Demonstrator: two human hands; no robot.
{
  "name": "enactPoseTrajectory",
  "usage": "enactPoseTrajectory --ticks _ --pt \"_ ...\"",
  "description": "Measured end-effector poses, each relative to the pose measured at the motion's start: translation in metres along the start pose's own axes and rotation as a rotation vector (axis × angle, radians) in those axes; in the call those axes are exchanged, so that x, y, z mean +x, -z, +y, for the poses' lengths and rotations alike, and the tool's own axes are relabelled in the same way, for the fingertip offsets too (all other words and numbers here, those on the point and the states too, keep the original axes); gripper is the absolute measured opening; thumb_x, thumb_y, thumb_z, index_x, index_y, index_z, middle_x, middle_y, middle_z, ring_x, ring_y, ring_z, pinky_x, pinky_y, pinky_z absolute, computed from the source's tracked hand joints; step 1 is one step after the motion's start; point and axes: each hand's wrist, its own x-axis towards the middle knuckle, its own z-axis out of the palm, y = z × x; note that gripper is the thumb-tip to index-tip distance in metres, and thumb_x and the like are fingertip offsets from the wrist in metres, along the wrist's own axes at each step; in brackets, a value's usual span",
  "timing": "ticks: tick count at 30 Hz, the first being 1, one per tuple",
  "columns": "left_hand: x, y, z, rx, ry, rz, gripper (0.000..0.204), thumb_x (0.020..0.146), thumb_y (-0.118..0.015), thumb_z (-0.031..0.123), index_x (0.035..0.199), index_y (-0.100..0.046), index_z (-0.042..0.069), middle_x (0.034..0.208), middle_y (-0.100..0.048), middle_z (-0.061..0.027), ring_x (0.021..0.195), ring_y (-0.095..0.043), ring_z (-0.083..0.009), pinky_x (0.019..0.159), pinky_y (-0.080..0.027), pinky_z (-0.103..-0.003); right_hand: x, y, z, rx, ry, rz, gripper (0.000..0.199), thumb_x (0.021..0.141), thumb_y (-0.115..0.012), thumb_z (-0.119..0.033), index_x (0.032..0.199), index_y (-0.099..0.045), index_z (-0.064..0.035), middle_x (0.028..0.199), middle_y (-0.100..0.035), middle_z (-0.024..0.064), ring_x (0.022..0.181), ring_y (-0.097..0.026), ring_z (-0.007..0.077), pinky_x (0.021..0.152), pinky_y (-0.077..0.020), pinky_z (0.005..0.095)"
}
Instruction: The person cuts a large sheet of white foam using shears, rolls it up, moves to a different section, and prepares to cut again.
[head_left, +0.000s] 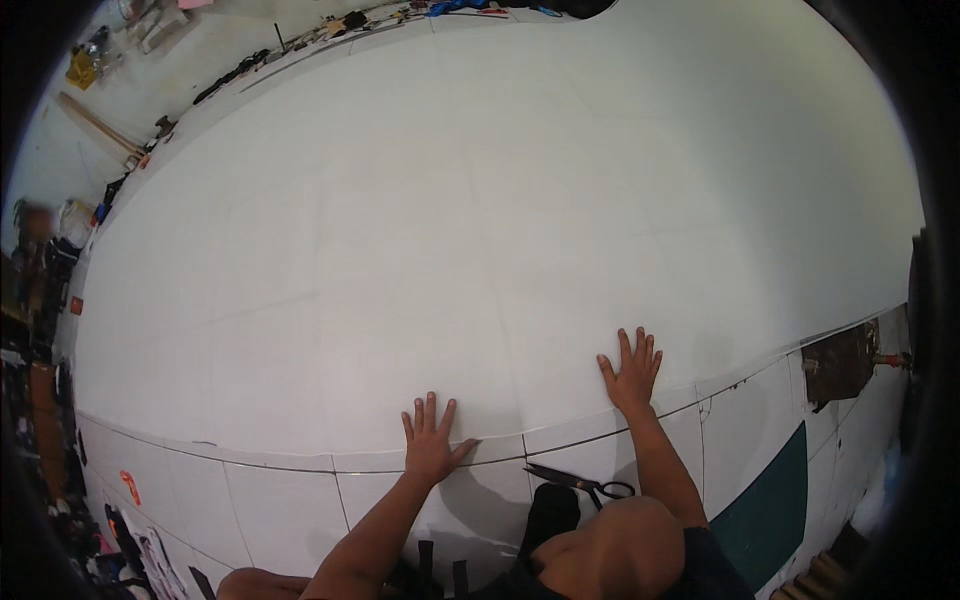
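Note:
A very large white sheet (480, 240) covers most of the table top. My left hand (431, 437) lies flat on the sheet's near edge, fingers spread, holding nothing. My right hand (631, 368) presses flat on the sheet further right and a little farther away, fingers also spread. Black-handled scissors (580, 482) lie on the white table surface (290, 500) just below the sheet's edge, between my two forearms and close to my right arm.
A dark green patch (770, 500) shows at the table's right near corner, with a brown piece (840, 362) above it. Tools and clutter line the far edge (330, 30) and the left side (50, 300). Small items lie at the lower left (140, 545).

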Motion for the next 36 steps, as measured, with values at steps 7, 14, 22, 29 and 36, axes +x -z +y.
enactPoseTrajectory --ticks 7,14,22,29,36 --pt "-0.002 -0.004 -0.006 0.022 0.018 -0.036 0.088 0.086 -0.059 0.063 0.154 -0.03 0.015 0.159 -0.017 -0.0238 0.147 -0.014 -0.0455 0.114 -0.009 -0.066 -0.005 0.011 -0.009 -0.021 -0.048 -0.034 0.073 0.088 -0.061 -0.054 0.144 -0.044 -0.0104 0.152 -0.033 0.0227 0.142 -0.026 0.0424 0.114 -0.0152 0.063" --pt "-0.005 -0.007 0.004 0.071 -0.054 0.014 0.071 0.087 -0.068 0.044 0.148 -0.04 0.02 0.157 -0.023 -0.0228 0.145 -0.021 -0.0454 0.112 -0.016 -0.067 0.022 -0.005 -0.013 -0.048 0.167 0.152 0.065 0.09 -0.062 -0.045 0.142 -0.045 -0.0117 0.151 -0.034 0.021 0.14 -0.03 0.0429 0.112 -0.0205 0.0634" --pt "-0.004 -0.009 0.008 0.028 -0.146 0.017 0.058 0.088 -0.067 0.027 0.142 -0.048 0.019 0.154 -0.031 -0.0184 0.142 -0.029 -0.0421 0.113 -0.021 -0.065 0.094 -0.01 -0.032 -0.135 0.127 -0.06 0.073 0.09 -0.055 -0.061 0.146 -0.043 -0.0151 0.154 -0.033 0.0171 0.143 -0.028 0.0368 0.113 -0.0239 0.0587" --pt "0.004 -0.016 0.014 -0.092 -0.265 0.062 0.048 0.087 -0.068 0.026 0.132 -0.056 0.016 0.145 -0.044 -0.0165 0.138 -0.037 -0.0393 0.113 -0.026 -0.061 0.082 -0.003 0.002 -0.031 0.21 0.169 0.059 0.091 -0.064 -0.043 0.137 -0.052 -0.0081 0.143 -0.046 0.0212 0.133 -0.043 0.0352 0.107 -0.0379 0.0474" --pt "0.0 -0.018 0.014 0.018 -0.363 0.095 0.042 0.088 -0.06 0.015 0.13 -0.057 0.011 0.142 -0.045 -0.0163 0.136 -0.039 -0.0366 0.116 -0.025 -0.056 -0.13 0.038 0.008 0.311 0.171 -0.211 0.025 0.084 -0.065 -0.018 0.102 -0.06 -0.0016 0.094 -0.058 0.0189 0.089 -0.059 0.0369 0.076 -0.049 0.0439"
